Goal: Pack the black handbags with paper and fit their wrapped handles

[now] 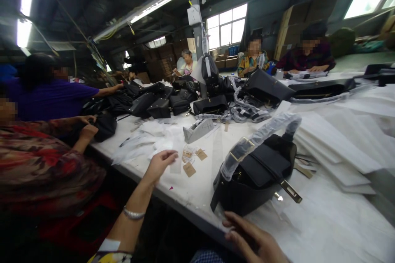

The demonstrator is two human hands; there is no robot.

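A black handbag sits on the white table in front of me, its flap down and a metal clasp plate sticking out on a strap. Clear film wraps its handle, and a gold buckle shows through. My right hand is at the bag's lower near edge with fingers apart; whether it touches the bag I cannot tell. Further left, my left hand is raised over the table edge, thumb and fingertips together. A faint translucent strip is by those fingertips; what they hold is unclear. Brown paper tags with strings lie beside this hand.
A grey tape dispenser stands beyond the tags. White sheets are stacked at right, with white scraps at left. Several black bags and film-wrapped straps fill the far side. Co-workers line the table.
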